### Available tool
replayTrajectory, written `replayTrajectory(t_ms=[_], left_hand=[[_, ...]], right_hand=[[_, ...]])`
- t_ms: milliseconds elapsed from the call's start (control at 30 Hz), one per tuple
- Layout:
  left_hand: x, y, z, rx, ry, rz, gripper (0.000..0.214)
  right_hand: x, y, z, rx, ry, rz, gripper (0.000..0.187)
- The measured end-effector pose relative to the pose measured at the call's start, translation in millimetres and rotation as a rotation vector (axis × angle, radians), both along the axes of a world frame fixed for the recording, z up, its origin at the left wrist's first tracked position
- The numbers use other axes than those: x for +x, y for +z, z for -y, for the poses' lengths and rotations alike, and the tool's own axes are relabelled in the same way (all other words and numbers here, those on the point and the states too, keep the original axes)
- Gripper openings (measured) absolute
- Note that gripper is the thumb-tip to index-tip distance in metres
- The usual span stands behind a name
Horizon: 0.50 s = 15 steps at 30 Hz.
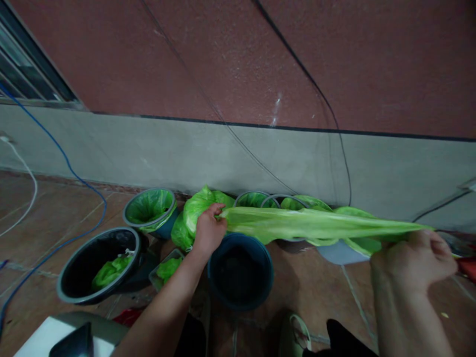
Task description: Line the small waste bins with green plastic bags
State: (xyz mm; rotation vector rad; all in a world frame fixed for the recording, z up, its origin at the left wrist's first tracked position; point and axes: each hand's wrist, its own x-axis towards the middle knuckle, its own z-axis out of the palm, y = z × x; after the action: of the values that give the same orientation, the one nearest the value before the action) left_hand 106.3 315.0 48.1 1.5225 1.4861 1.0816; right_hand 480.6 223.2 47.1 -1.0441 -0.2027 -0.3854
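A green plastic bag [297, 224] is stretched sideways, long and narrow, between my two hands. At its left end, my left hand [211, 228] pinches the plastic near a filled green bag [201, 203]. My right hand [416, 258] grips the other end, far to the right, with the fingers closed. Just below the stretched bag stands a dark blue bucket [269, 272] with a dark inside and no green liner showing. The bag hides parts of the bins behind it.
A green-lined bin [148, 208] and a large black tub [67, 277] holding a green bag stand left. Behind are grey-rimmed bins [256, 193] along the wall [186, 153]. A blue cable [70, 168] crosses the tiled floor. My shoe [297, 332] shows at the bottom.
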Motion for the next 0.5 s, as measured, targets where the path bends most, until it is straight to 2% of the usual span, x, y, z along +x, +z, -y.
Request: replayTrajectory(t_ms=[67,133,367,433,500], left_hand=[[-7,3.8,-3,0.076,0.018,-0.124,0.042],[-13,7.9,-5,0.048,0.016,-0.097,0.040],[-25,25.6,-7,-0.353,-0.049,0.530,0.027],[-27,30.1,-6,-0.396,-0.074,0.634,0.026],[-28,32.9,-6,-0.363,-0.079,0.688,0.022]], right_hand=[[0,0.6,3,0.014,-0.003,0.033,0.006],[-2,3.1,5,0.019,-0.007,0.097,0.008],[-12,8.8,5,0.007,-0.026,0.114,0.016],[-11,7.2,4,0.005,-0.032,0.103,0.016],[-10,6.4,4,0.000,-0.041,0.082,0.015]])
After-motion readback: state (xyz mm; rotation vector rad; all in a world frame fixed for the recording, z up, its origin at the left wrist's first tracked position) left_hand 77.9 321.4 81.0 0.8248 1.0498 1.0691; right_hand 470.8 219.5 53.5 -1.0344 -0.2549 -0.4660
